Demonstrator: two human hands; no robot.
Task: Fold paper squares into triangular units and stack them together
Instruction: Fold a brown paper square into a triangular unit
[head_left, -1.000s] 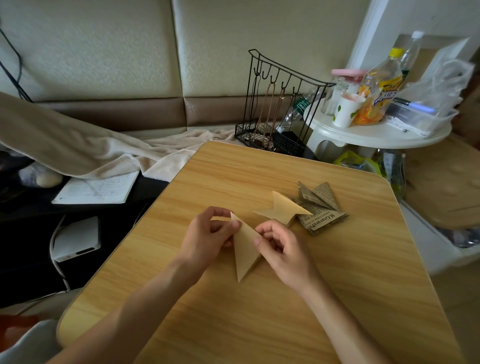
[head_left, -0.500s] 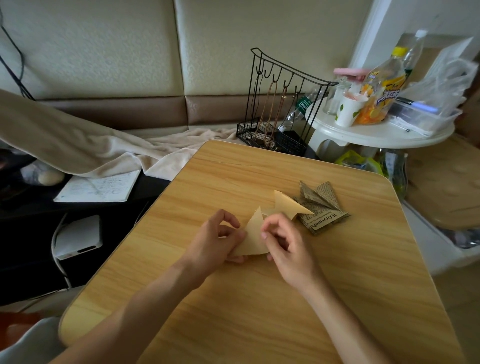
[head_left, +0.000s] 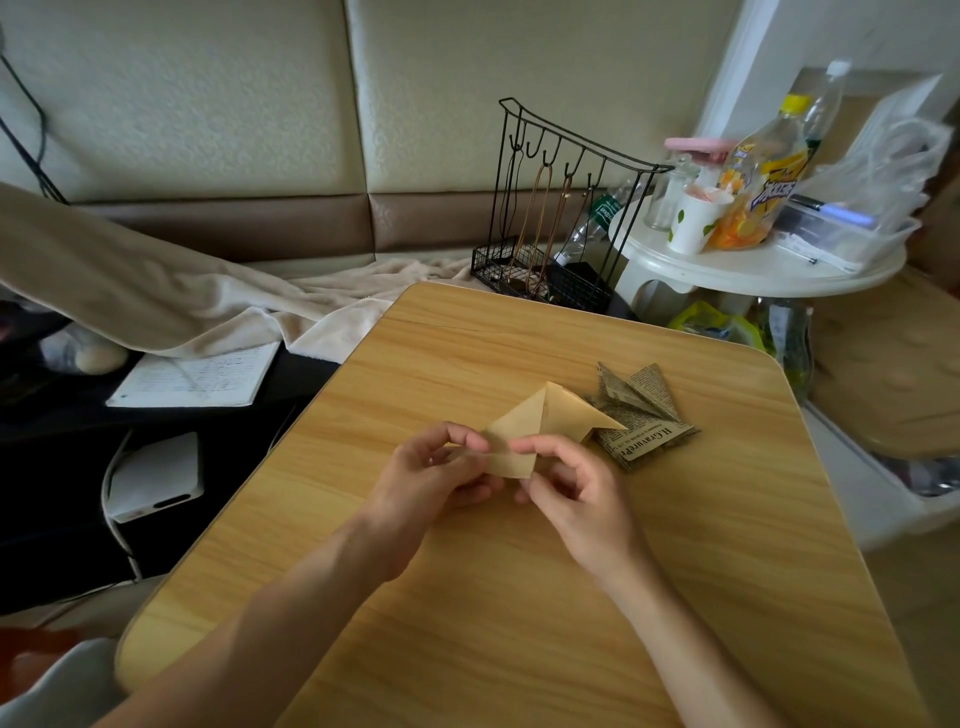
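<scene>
there is one view only, a wide-angle camera worn on the person's head, looking forward and down over both forearms onto the wooden counter (head_left: 649, 597), so no second view shares the scene. it sits close above the near edge, with the left hand (head_left: 431, 488) and right hand (head_left: 576, 493) near the middle of the frame. the far part of the picture takes in the padded seat back (head_left: 208, 104) straight ahead and a white round side table (head_left: 753, 265) at upper right, bent by the lens
</scene>
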